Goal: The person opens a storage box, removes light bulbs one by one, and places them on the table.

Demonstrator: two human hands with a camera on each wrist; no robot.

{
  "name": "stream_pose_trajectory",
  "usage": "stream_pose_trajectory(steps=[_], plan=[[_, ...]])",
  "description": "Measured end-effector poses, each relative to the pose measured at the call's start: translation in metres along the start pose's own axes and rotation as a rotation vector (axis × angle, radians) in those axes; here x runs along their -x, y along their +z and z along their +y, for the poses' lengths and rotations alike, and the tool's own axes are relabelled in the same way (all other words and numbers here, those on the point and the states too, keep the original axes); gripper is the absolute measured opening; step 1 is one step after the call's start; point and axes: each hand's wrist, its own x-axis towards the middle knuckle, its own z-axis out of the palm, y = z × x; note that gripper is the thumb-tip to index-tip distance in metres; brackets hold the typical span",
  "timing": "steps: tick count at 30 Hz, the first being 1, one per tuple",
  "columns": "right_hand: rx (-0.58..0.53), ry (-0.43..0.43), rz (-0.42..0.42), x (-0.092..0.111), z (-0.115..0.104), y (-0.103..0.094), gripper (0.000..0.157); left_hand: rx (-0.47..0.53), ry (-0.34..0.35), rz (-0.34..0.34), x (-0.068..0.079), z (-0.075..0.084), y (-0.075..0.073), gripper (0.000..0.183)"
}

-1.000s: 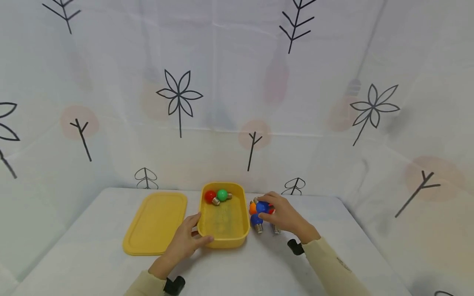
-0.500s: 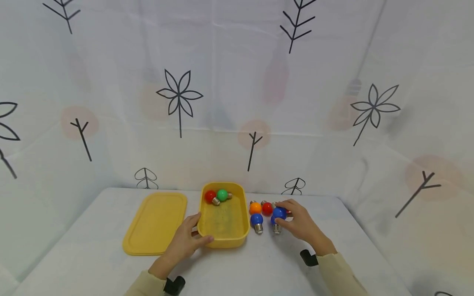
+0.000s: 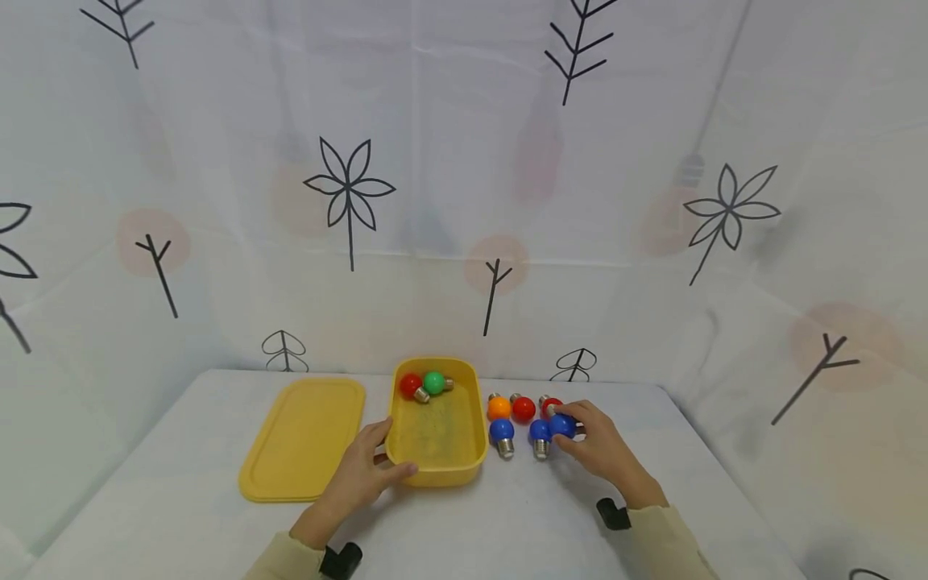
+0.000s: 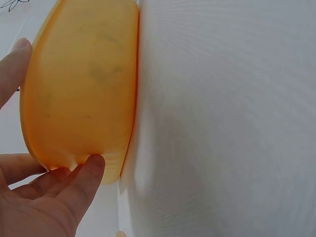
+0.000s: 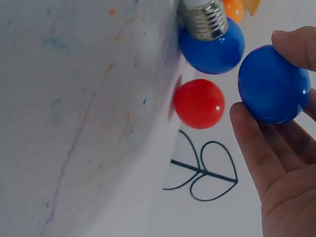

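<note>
My right hand (image 3: pixel 596 443) pinches a blue light bulb (image 3: pixel 561 425) between thumb and fingers, at the right end of a group of bulbs. In the right wrist view, this blue bulb (image 5: pixel 273 85) is held beside a red bulb (image 5: pixel 200 103) and another blue bulb (image 5: pixel 213 55) with a silver screw base. My left hand (image 3: pixel 362 469) grips the front left corner of a yellow plastic box (image 3: pixel 444 477), thumb along the front wall. The left wrist view has its fingertips (image 4: pixel 92 168) against the wall of the box. A red bulb (image 3: pixel 410 386) and a green bulb (image 3: pixel 433 383) lie inside.
Right of the box, an orange bulb (image 3: pixel 499 408) and a red bulb (image 3: pixel 524 410) lie in the back row. A blue bulb (image 3: pixel 502 431) is in front. Left of the box lies a flat yellow lid (image 3: pixel 304 439). A patterned cloth (image 3: pixel 435 306) hangs behind the white table.
My right hand has carried the blue bulb to the right, from over the orange and red bulbs to the right end of the group. My left hand stays on the box.
</note>
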Motion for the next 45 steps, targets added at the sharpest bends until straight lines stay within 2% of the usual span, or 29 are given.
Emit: stream_pose_trajectory(steps=[9,19,34,45], plan=[[0.038,0.092,-0.044,-0.001,0.01,0.005,0.045,-0.007,-0.002,-0.007,-0.001,0.001,0.0,0.092],[0.062,0.128,-0.077,0.0,0.008,0.014,0.045,0.005,0.038,0.006,0.0,-0.002,0.002,0.091],[0.074,0.165,-0.127,0.002,0.001,0.018,0.05,-0.003,0.016,0.006,0.002,0.002,0.002,0.091],[0.079,0.189,-0.129,0.002,0.003,0.019,0.057,0.0,0.04,0.011,0.002,0.001,0.002,0.09]])
